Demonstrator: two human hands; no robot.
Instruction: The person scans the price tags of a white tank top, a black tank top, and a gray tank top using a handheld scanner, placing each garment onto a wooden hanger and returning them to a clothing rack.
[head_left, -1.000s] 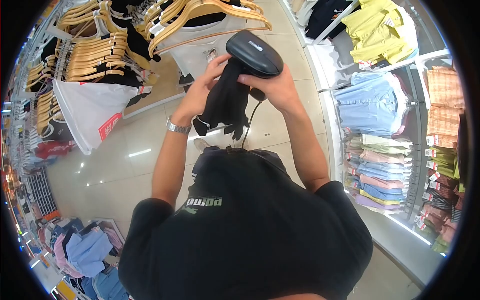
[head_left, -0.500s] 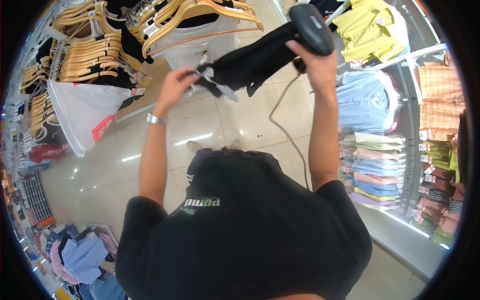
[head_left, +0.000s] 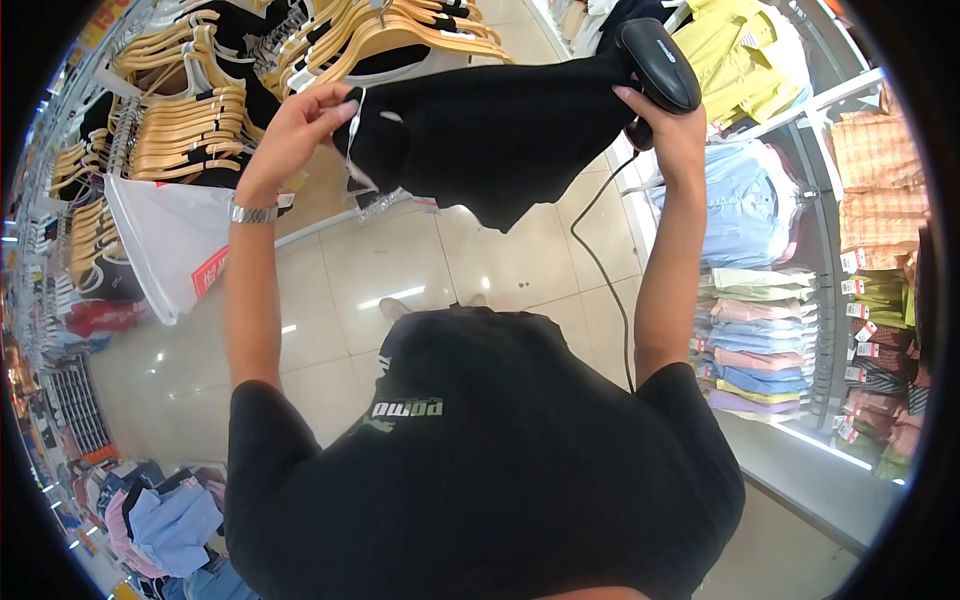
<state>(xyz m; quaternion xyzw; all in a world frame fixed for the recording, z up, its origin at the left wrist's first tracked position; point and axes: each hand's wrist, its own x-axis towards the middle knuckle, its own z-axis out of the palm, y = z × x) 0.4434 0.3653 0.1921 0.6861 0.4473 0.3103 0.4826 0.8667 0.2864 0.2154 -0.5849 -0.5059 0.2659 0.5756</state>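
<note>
**Black garment (head_left: 490, 130) is hanging stretched in mid-air, over floor (head_left: 390, 255)**

Left hand (head_left: 295, 135) is pinching one end, thumb to fingers. Right hand (head_left: 672, 140) is wrapping a black scanner (head_left: 660, 65), thumb lying on the garment's other end. Lower edge is hanging free, with open room toward the torso. Wooden hangers (head_left: 415, 38) are crowding the far edge. Scanner cable (head_left: 574, 226) is looping down below; blue shirts (head_left: 745, 205) are lining the right.

Matt cloth garment (head_left: 490, 130), smooth plastic scanner (head_left: 662, 68), glossy floor (head_left: 510, 262)
</note>
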